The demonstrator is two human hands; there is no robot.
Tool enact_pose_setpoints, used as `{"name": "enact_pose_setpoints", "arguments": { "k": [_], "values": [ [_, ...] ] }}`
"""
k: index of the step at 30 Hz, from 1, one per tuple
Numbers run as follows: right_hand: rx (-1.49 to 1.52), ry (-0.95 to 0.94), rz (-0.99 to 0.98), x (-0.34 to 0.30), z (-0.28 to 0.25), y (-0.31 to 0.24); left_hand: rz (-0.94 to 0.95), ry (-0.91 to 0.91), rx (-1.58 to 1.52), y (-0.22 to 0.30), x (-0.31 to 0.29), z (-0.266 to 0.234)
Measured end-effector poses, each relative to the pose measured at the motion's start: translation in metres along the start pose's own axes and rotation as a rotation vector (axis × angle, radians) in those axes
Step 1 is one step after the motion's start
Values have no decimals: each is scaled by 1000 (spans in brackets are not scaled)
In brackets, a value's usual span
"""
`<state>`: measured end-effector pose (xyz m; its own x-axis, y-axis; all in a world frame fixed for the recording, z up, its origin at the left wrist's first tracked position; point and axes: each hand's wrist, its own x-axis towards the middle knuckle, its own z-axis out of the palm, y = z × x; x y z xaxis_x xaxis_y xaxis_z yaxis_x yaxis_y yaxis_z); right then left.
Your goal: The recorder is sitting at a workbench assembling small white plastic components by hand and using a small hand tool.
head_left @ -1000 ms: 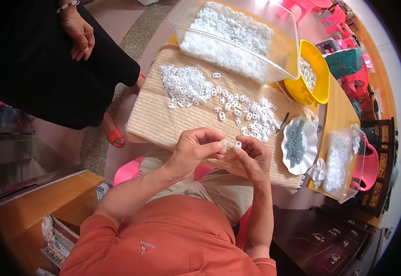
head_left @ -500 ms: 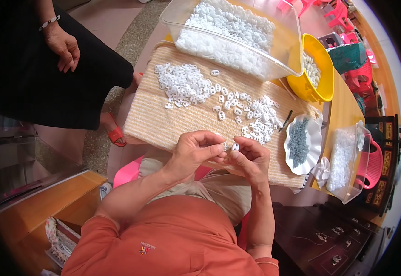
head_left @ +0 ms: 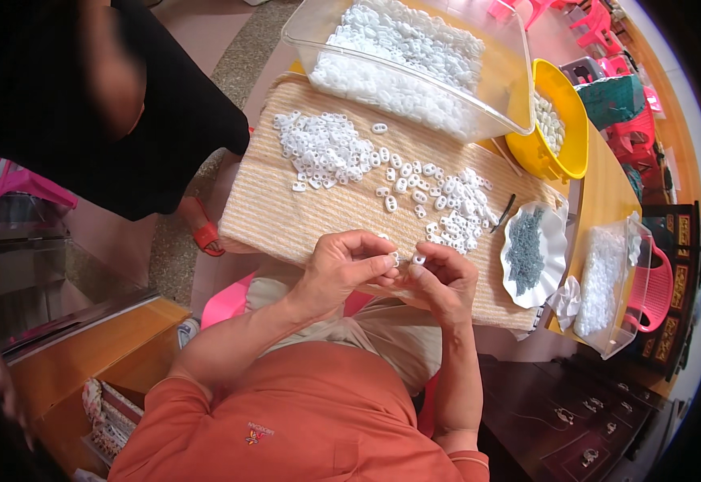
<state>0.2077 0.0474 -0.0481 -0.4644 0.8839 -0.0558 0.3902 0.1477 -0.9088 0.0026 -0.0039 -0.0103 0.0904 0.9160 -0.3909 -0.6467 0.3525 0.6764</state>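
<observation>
Over the near edge of the striped cloth (head_left: 286, 229), my two hands work close together. My left hand (head_left: 338, 269) pinches a small white plastic piece (head_left: 395, 259) between thumb and forefinger. A similar white oval piece with holes (head_left: 418, 259) is gripped in the fingertips of my right hand (head_left: 447, 281). A narrow gap lies between the two pieces. Beyond my hands, a pile of white two-holed pieces (head_left: 322, 145) lies at the left, and another pile (head_left: 459, 213) at the right, with several loose ones between. A white scalloped dish (head_left: 555, 269) holds small dark grey parts (head_left: 527, 249).
At the back stands a clear bin (head_left: 414, 100) full of white pieces. Beside it is a yellow basket (head_left: 571, 149) with off-white pieces. A thin black tool (head_left: 507, 210) lies by the dish. Right of that sits another clear box (head_left: 615, 321). A person in black (head_left: 181, 120) stands at the left.
My hands have moved slightly apart, and the gap between the two white pieces is wider. At the left, the other person has shifted, with the hand now blurred.
</observation>
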Motion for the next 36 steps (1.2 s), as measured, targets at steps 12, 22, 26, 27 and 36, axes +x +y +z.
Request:
{"name": "enact_pose_setpoints", "arguments": {
  "k": [12,22,26,27,36],
  "values": [
    [178,63,-31,3,2,-2,19,3,18,-1,0,-1],
    [184,-42,15,3,-2,-7,24,12,43,-1,0,0],
    [247,-33,55,2,0,-7,23,13,54,-3,1,0],
    [205,-42,65,2,0,-8,26,12,58,-3,1,-1],
    [100,-66,102,3,0,-15,12,2,63,-3,1,0]
  ]
}}
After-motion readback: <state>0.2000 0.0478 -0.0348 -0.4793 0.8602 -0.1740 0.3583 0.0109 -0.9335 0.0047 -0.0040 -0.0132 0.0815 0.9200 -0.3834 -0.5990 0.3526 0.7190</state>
